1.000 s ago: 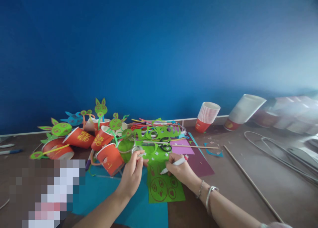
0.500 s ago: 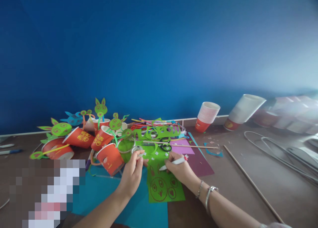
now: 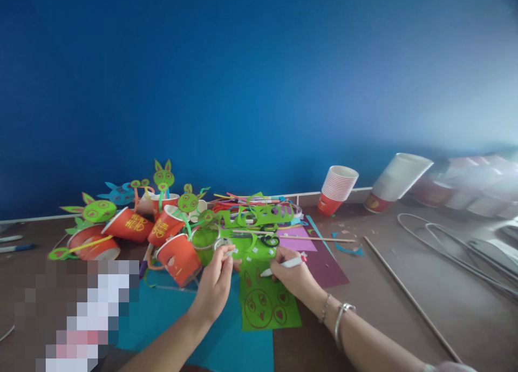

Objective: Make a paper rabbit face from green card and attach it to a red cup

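Note:
My left hand is closed, thumb and fingers pinched at the rim of a small round roll of clear tape. In my right hand, a white marker with a red end lies across the thumb and fingers. Beneath and between both hands is a green paper sheet with a rabbit-like face, ears and heart-filled circles drawn in reddish lines. Small white squares are scattered near my fingertips. Black-handled scissors lie just beyond; their blades are hard to see.
Red paper cups with green cut-out animals crowd the left. Stacked cups lean at the back right, beside a wooden stick and a grey cable. Blue paper and maroon paper lie under the work. A blue wall rises behind.
Very little differs. The marker in my right hand has shifted slightly to the right; my left hand stays in place.

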### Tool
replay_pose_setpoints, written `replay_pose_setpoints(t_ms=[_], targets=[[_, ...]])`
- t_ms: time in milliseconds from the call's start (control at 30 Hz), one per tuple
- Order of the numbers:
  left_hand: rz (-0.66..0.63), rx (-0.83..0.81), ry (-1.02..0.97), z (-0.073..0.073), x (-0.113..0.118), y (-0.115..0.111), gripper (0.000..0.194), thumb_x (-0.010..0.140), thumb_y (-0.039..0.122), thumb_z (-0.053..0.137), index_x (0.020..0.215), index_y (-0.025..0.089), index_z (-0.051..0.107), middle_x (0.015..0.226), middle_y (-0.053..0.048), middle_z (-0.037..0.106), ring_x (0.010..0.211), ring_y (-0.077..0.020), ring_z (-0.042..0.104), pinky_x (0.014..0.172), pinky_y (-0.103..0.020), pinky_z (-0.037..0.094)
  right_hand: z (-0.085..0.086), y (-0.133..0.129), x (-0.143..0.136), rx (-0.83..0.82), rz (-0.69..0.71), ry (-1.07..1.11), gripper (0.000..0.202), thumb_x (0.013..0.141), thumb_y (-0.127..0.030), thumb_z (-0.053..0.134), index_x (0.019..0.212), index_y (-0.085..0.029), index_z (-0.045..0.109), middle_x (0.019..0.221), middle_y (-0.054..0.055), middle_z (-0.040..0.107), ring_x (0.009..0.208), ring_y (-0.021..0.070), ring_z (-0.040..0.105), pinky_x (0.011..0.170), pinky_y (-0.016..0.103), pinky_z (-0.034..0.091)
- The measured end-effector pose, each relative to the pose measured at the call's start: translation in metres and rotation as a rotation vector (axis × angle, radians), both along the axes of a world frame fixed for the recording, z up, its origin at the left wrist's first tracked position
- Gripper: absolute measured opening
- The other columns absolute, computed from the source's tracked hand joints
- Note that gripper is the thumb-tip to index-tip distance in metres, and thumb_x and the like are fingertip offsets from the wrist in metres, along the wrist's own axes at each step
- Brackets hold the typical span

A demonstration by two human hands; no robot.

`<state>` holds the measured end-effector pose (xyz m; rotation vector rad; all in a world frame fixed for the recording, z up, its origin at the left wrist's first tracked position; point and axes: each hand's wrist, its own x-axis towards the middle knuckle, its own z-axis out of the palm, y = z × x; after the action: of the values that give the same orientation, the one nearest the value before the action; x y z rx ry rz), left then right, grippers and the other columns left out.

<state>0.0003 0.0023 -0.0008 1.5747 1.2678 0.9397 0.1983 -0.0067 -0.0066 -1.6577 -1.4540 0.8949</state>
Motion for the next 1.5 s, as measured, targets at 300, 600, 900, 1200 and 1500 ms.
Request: replay_pose_setpoints(t_ms=[300,600,900,1200,1500], targets=[[0.009,0.008,0.007,0.0010,-0.0003,-0.0014,0.040,0.090,0.046,0.035,0.115,0.018,0.048,0.093,-0.010,0.068,0.092,-0.0239,0.063,0.085,-0.037,0.044,0.0004,-0.0012,-0.0001,-0.021,0.020,0.053,0.015,0.062,-0.018,0.047,0.052,-0.022,0.038,0.040,-0.006,0.048,0.038,0.0079,0.038,0.039,0.018,0.026],[0.007,-0.002,0.012,-0.0005,-0.0007,-0.0006,0.041,0.090,0.047,0.035,0.116,0.017,0.048,0.092,-0.010,0.068,0.092,-0.0239,0.063,0.085,-0.038,0.043,0.0033,-0.0023,-0.0009,-0.028,0.036,0.069,0.016,0.061,-0.018,0.048,0.050,-0.022,0.037,0.038,-0.006,0.047,0.037,0.0079,0.039,0.038,0.018,0.025],[-0.006,0.006,0.010,-0.0014,0.0004,0.0015,0.041,0.091,0.047,0.034,0.116,0.018,0.047,0.094,-0.010,0.068,0.092,-0.0231,0.063,0.085,-0.037,0.043,-0.0010,0.0003,0.0012,0.001,0.004,0.039,0.017,0.068,-0.021,0.050,0.054,-0.021,0.041,0.044,-0.004,0.056,0.040,0.0078,0.037,0.039,0.019,0.026],[0.008,0.000,0.013,-0.0007,0.0005,0.0002,0.041,0.090,0.047,0.034,0.116,0.018,0.048,0.093,-0.010,0.068,0.091,-0.0236,0.063,0.083,-0.037,0.043,-0.0001,-0.0009,-0.0003,-0.020,0.036,0.048,0.018,0.062,-0.016,0.049,0.050,-0.021,0.037,0.038,-0.007,0.047,0.037,0.0079,0.040,0.039,0.018,0.026],[0.006,-0.003,0.005,0.0004,0.0001,-0.0006,0.041,0.090,0.047,0.035,0.116,0.018,0.048,0.091,-0.009,0.068,0.092,-0.0237,0.063,0.085,-0.037,0.043,0.0008,-0.0003,-0.0001,0.008,0.012,0.029,0.018,0.067,-0.020,0.050,0.053,-0.021,0.040,0.044,-0.004,0.055,0.040,0.0073,0.036,0.039,0.018,0.025]])
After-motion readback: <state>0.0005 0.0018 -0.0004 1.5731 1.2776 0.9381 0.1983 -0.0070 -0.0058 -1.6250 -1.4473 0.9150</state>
